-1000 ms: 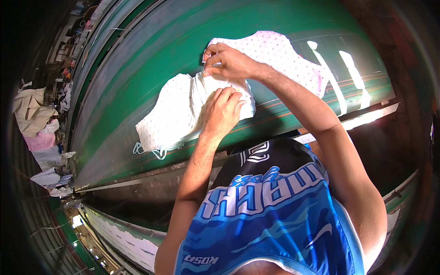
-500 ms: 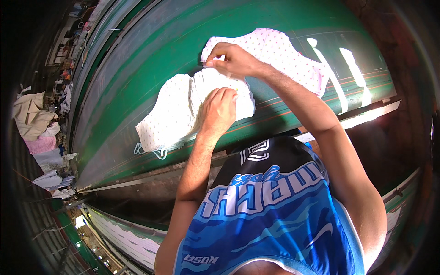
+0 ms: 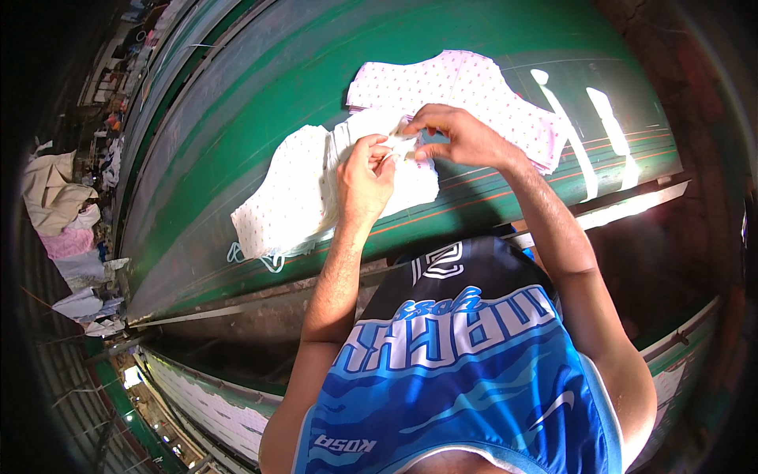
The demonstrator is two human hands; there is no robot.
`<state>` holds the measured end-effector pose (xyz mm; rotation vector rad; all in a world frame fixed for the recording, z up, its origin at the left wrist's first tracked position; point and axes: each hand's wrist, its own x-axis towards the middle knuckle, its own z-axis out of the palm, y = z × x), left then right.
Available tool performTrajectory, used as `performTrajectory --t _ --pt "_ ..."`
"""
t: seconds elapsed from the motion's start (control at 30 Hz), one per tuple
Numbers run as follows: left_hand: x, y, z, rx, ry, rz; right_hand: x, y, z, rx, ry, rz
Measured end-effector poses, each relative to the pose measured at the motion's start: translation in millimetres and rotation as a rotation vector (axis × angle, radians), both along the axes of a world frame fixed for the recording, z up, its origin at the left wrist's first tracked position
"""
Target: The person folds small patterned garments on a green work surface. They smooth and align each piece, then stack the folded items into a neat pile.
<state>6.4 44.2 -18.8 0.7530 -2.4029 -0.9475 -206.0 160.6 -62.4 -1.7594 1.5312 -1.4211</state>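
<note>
A stack of white fabric pieces (image 3: 288,182) with small dots lies on the green table, its right part plainer and rumpled. My left hand (image 3: 366,180) rests over this right part, fingers bent and closed on a crumpled bit of white fabric (image 3: 404,145). Just to the right, my right hand (image 3: 466,139) is curved with thumb and forefinger apart. Its fingertips are close to the same crumpled bit, and table surface shows in the gap between them. Behind both hands lies a second stack of pink-dotted fabric pieces (image 3: 466,83).
The long green table (image 3: 260,95) has worn grey streaks and bright sunlit stripes at right. Light blue straps (image 3: 272,261) stick out under the near end of the white stack. Beige cloth (image 3: 55,193) and other fabrics are heaped at far left.
My right hand has moved right and nearer from the white stack's far edge, its fingers spreading. My left hand has shifted slightly, and the fabric between the hands is now bunched up.
</note>
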Motion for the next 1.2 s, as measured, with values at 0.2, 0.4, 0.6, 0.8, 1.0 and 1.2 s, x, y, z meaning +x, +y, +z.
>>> performTrajectory --t 0.2,0.4,0.6,0.8,1.0,1.2 --pt "-4 -8 -12 0.086 0.021 0.020 21 -5 -16 0.065 -0.124 -0.106" --pt "-3 -22 -16 0.093 0.056 0.048 30 -8 -24 0.054 -0.266 -0.206" --pt "-7 -5 0 -0.145 -0.038 0.022 35 -2 -28 0.004 -0.275 -0.300" --pt "0 -15 1 -0.279 -0.077 -0.172 31 5 -28 -0.088 -0.272 -0.244" --pt "-8 -25 10 -0.648 -0.034 -0.166 33 15 -25 0.171 -0.380 -0.099" --pt "-5 -45 10 -0.723 -0.189 -0.036 34 18 -29 0.160 -0.264 -0.178"
